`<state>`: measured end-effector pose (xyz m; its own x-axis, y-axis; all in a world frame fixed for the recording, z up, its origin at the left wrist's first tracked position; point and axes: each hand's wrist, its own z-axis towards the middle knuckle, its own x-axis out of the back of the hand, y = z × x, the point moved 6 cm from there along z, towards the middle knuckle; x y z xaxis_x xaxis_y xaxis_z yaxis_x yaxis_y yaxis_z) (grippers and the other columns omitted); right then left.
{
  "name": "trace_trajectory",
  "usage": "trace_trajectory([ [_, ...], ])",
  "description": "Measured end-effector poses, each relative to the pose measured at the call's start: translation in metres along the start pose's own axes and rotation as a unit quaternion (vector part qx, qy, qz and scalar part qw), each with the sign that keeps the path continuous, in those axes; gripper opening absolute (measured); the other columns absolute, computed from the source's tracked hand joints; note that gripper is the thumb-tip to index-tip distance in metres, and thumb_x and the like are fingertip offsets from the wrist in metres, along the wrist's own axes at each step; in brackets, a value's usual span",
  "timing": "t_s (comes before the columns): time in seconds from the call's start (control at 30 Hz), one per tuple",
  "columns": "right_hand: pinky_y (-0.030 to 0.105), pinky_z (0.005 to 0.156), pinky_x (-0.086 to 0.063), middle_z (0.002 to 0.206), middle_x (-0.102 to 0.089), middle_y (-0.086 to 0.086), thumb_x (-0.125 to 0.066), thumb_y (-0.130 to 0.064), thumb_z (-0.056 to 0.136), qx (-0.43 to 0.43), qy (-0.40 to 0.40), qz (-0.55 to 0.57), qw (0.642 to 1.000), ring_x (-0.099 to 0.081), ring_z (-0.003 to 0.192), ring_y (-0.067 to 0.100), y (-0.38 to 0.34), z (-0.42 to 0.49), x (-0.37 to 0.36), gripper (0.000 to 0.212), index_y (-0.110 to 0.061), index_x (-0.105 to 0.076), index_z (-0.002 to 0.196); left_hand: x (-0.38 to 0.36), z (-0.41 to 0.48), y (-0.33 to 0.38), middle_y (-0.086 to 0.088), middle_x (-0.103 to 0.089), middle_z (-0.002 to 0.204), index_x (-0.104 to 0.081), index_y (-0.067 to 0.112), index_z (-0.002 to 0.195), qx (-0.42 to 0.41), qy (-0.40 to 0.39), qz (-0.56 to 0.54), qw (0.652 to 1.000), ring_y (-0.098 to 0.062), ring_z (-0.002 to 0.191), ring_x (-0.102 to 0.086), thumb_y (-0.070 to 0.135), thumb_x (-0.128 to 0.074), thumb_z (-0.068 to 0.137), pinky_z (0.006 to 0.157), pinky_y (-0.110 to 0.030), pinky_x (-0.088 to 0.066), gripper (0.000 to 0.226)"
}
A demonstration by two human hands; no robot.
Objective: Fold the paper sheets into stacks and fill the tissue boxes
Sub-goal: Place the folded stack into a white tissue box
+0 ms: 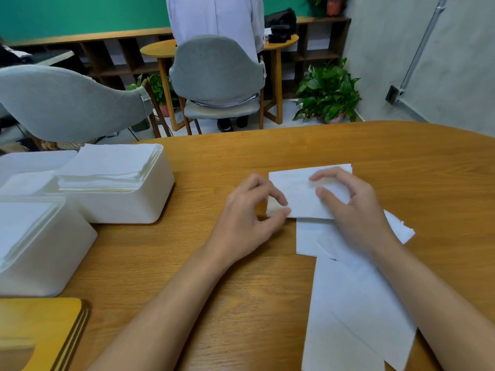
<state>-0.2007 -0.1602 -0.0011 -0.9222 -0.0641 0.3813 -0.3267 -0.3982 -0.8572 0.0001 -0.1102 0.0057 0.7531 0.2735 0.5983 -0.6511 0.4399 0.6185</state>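
A folded white paper sheet (300, 194) lies on the wooden table (401, 162) in front of me. My left hand (246, 223) pinches its near left corner between thumb and forefinger. My right hand (351, 207) rests on the sheet's right half, its curled fingers and thumb pressing the paper. Several loose paper sheets (348, 303) lie under my right forearm, reaching to the table's near edge. A white tissue box (128, 202) at the left holds a tall stack of folded sheets (109, 167). A second white box (40, 253) stands nearer, with folded paper inside.
Wooden lids (40, 333) are stacked at the near left corner. A white lid or tray (32, 162) lies behind the boxes. Beyond the table stand grey chairs (67, 103), a person seated with their back to me (214, 17), and a potted plant (329, 92).
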Motion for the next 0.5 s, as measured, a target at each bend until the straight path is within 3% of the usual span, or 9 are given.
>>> trace_trajectory([
  [0.07, 0.033, 0.099, -0.050, 0.101, -0.077, -0.021, -0.058, -0.002, 0.099, -0.016, 0.013, -0.015, 1.000, -0.067, 0.105, 0.001, 0.007, 0.002, 0.001, 0.034, -0.027, -0.080, 0.095, -0.014, -0.004, 0.004, 0.009, -0.065, 0.102, -0.078, 0.023, 0.099, -0.025, -0.084, -0.021, 0.996, -0.008, 0.097, -0.062, 0.026, -0.086, 0.086, 0.088, -0.025, -0.048, 0.015],
  [0.13, 0.030, 0.103, -0.049, 0.104, -0.076, -0.025, -0.057, -0.005, 0.100, -0.045, 0.022, -0.025, 0.998, -0.066, 0.111, -0.001, 0.013, 0.003, 0.001, 0.034, -0.028, -0.082, 0.101, -0.030, -0.010, 0.008, 0.013, -0.065, 0.106, -0.080, 0.028, 0.107, -0.033, -0.173, -0.015, 0.984, -0.008, 0.103, -0.062, 0.038, -0.085, 0.086, 0.094, -0.031, -0.049, 0.024],
  [0.2, 0.029, 0.105, -0.047, 0.113, -0.073, -0.029, -0.059, -0.009, 0.100, -0.057, 0.016, -0.032, 0.998, -0.063, 0.117, 0.000, 0.014, 0.003, 0.001, 0.032, -0.032, -0.080, 0.110, -0.038, -0.015, 0.007, 0.015, -0.063, 0.109, -0.080, 0.032, 0.111, -0.035, -0.211, -0.004, 0.977, -0.009, 0.107, -0.059, 0.044, -0.083, 0.087, 0.098, -0.034, -0.048, 0.027],
  [0.33, 0.028, 0.111, -0.043, 0.121, -0.070, -0.027, -0.066, -0.012, 0.098, -0.042, -0.007, -0.032, 0.999, -0.058, 0.124, -0.005, 0.012, 0.002, -0.002, 0.031, -0.032, -0.078, 0.118, -0.038, -0.014, 0.007, 0.012, -0.065, 0.103, -0.083, 0.026, 0.102, -0.043, -0.191, -0.021, 0.980, -0.009, 0.100, -0.062, 0.034, -0.081, 0.092, 0.092, -0.036, -0.050, 0.012],
  [0.5, 0.032, 0.114, -0.043, 0.120, -0.070, -0.026, -0.068, -0.015, 0.097, -0.039, 0.010, -0.041, 0.998, -0.059, 0.125, -0.002, 0.009, 0.004, 0.002, 0.029, -0.036, -0.077, 0.115, -0.022, -0.007, 0.007, 0.011, -0.073, 0.095, -0.080, 0.018, 0.099, -0.014, -0.141, -0.056, 0.988, -0.009, 0.082, -0.067, 0.022, -0.077, 0.096, 0.075, -0.019, -0.048, 0.006],
])
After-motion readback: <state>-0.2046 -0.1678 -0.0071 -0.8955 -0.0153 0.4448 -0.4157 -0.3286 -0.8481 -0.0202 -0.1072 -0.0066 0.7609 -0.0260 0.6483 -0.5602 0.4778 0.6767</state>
